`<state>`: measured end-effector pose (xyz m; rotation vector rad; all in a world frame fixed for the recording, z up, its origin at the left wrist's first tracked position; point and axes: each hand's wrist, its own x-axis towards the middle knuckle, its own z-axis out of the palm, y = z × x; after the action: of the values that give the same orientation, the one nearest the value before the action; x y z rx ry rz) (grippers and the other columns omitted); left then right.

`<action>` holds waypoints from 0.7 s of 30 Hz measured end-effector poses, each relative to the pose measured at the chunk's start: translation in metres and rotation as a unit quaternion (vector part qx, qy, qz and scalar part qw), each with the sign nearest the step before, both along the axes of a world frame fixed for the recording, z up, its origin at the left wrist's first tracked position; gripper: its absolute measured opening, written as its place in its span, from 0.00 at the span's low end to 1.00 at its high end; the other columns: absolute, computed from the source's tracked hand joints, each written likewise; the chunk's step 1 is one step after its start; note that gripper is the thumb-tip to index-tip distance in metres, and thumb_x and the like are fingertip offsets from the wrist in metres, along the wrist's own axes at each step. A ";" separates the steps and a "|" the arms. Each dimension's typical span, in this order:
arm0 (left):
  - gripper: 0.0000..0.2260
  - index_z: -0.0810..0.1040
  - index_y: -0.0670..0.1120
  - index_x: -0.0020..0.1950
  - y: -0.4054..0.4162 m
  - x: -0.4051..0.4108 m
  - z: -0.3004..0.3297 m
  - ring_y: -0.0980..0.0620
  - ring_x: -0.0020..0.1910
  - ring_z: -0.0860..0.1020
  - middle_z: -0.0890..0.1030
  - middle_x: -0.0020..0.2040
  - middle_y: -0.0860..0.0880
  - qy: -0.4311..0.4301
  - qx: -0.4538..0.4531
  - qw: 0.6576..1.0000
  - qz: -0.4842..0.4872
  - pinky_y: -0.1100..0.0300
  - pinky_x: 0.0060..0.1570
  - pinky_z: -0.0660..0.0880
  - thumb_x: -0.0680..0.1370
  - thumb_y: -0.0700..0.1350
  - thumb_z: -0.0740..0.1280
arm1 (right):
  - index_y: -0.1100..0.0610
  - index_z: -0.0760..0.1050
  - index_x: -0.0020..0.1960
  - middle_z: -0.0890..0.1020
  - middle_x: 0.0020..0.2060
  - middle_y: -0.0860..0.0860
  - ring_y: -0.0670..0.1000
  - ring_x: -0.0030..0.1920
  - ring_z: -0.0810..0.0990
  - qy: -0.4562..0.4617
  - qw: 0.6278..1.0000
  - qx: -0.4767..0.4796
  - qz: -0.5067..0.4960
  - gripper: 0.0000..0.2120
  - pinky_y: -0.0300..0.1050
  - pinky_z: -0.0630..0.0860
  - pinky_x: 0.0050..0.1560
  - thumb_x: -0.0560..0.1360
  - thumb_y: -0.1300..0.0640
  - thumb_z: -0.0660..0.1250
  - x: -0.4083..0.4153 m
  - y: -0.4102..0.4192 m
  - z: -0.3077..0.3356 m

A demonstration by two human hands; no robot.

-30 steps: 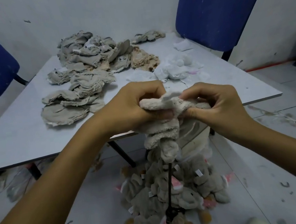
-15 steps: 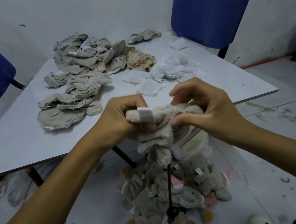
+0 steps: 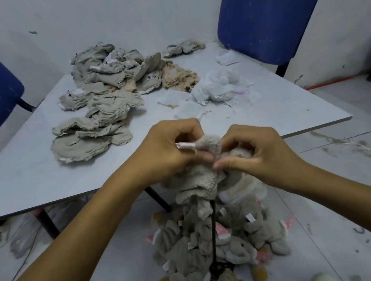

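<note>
On the pale grey tabletop [image 3: 19, 176], a stack of flat grey fabric skins [image 3: 90, 138] looks still to be worked. The left hand [image 3: 169, 152] pinches the top of a fuzzy grey plush toy skin [image 3: 199, 181], held just off the tabletop's near edge. The right hand [image 3: 257, 152] grips its other side. Below, a floor heap of grey plush skins [image 3: 236, 246] suggests many are done.

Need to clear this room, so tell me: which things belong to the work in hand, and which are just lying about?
In hand: left hand and right hand, both pinching the grey plush skin; dark rod below it; floor heap of similar skins, probably.
Lying about: grey fabric stacks on the table; white scraps; beige piece; blue chair.
</note>
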<state>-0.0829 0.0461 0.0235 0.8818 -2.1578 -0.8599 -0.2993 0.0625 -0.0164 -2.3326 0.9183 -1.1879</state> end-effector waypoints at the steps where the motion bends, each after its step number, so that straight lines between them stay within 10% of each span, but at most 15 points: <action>1: 0.11 0.80 0.41 0.40 0.000 -0.001 -0.001 0.40 0.40 0.78 0.81 0.38 0.41 -0.026 -0.001 1.000 -0.008 0.46 0.41 0.77 0.67 0.44 0.79 | 0.50 0.79 0.42 0.78 0.38 0.40 0.39 0.40 0.78 0.018 1.000 0.012 0.003 0.07 0.30 0.69 0.42 0.69 0.50 0.76 0.002 0.000 -0.002; 5: 0.09 0.82 0.40 0.43 -0.005 -0.001 0.002 0.41 0.45 0.80 0.82 0.41 0.42 -0.100 0.016 0.994 -0.030 0.41 0.48 0.76 0.69 0.43 0.79 | 0.43 0.77 0.41 0.78 0.37 0.38 0.39 0.40 0.78 0.019 0.997 0.073 0.020 0.07 0.31 0.69 0.43 0.68 0.49 0.75 0.003 -0.003 -0.007; 9: 0.10 0.77 0.48 0.36 -0.004 -0.001 0.003 0.55 0.40 0.78 0.78 0.36 0.54 -0.078 0.049 0.995 -0.024 0.55 0.45 0.75 0.70 0.40 0.78 | 0.44 0.78 0.52 0.81 0.48 0.40 0.41 0.50 0.79 0.162 0.974 0.151 0.041 0.15 0.39 0.75 0.50 0.68 0.47 0.78 -0.008 -0.007 -0.016; 12: 0.08 0.78 0.45 0.37 -0.003 0.001 0.014 0.58 0.37 0.76 0.78 0.35 0.55 0.011 0.034 0.999 -0.017 0.65 0.39 0.72 0.69 0.37 0.76 | 0.49 0.80 0.53 0.84 0.46 0.43 0.42 0.46 0.82 0.087 0.971 0.216 0.062 0.13 0.37 0.77 0.45 0.71 0.55 0.77 -0.017 -0.010 -0.005; 16: 0.07 0.77 0.45 0.40 -0.014 0.010 0.039 0.58 0.35 0.77 0.78 0.35 0.55 0.184 -0.024 0.979 0.085 0.63 0.32 0.74 0.71 0.43 0.74 | 0.54 0.81 0.50 0.83 0.42 0.47 0.44 0.44 0.82 -0.092 0.990 0.107 0.001 0.08 0.36 0.79 0.43 0.71 0.57 0.75 -0.023 -0.030 0.040; 21: 0.11 0.80 0.40 0.44 -0.026 0.018 0.052 0.45 0.43 0.79 0.80 0.42 0.41 0.112 -0.260 0.949 0.141 0.52 0.44 0.77 0.70 0.25 0.69 | 0.59 0.78 0.48 0.79 0.45 0.51 0.48 0.45 0.77 -0.079 0.986 -0.096 -0.114 0.09 0.39 0.76 0.45 0.71 0.68 0.74 0.003 -0.050 0.056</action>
<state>-0.0650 0.0198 0.0754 0.7497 -1.8654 -0.2137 -0.2964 0.0128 0.0396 -2.2813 1.0787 -1.5946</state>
